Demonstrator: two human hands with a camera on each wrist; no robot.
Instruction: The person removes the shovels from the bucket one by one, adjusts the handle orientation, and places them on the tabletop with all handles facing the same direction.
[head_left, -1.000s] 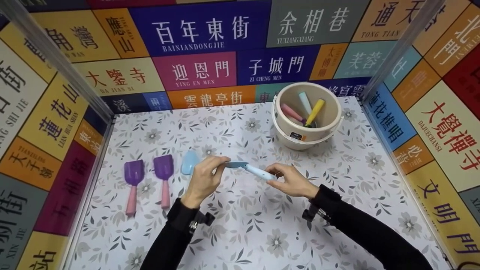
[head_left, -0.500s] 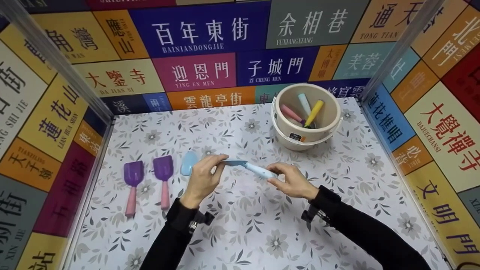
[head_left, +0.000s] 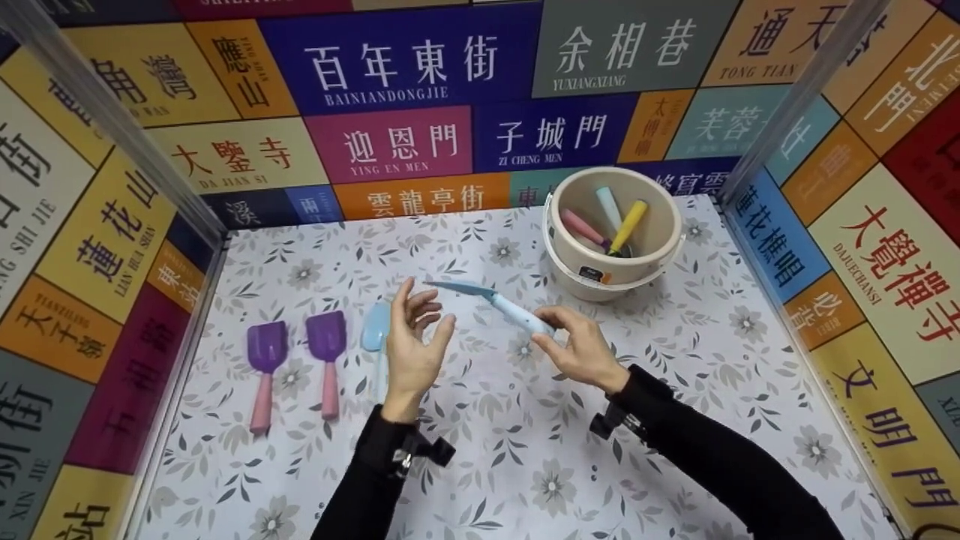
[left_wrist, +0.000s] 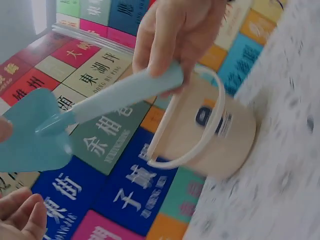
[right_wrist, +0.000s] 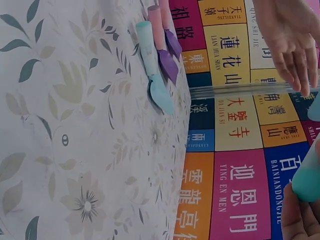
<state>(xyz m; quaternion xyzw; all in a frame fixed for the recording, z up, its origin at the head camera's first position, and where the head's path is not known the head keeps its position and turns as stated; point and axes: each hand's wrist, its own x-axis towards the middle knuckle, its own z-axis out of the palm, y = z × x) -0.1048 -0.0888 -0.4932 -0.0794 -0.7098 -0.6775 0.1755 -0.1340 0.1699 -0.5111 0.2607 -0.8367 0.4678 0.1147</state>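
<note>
By the end of its handle, my right hand (head_left: 585, 349) grips a light blue toy shovel (head_left: 517, 311) raised above the table. The shovel's flat blade (left_wrist: 37, 132) points left, with the wide face turned to the left wrist camera. My left hand (head_left: 415, 349) is near the blade's tip, fingers spread and loosely bent, holding nothing. In the head view a small gap shows between that hand and the blade. Behind the left hand a second blue shovel (right_wrist: 150, 55) lies on the table, partly hidden in the head view. Two purple shovels with pink handles (head_left: 268, 349) (head_left: 326, 337) lie left of it.
A beige bucket (head_left: 577, 262) stands at the back right, its handle lowered. Inside it stick up a pink handle (head_left: 583, 226), a pale blue handle (head_left: 609, 206) and a yellow handle (head_left: 631, 225). Sign-printed panels (head_left: 405, 142) wall the flowered table (head_left: 480, 450).
My left hand has let go of the shovel's blade and turned with its fingers spread. My right hand has raised the shovel slightly, and its blade has moved toward the back.
</note>
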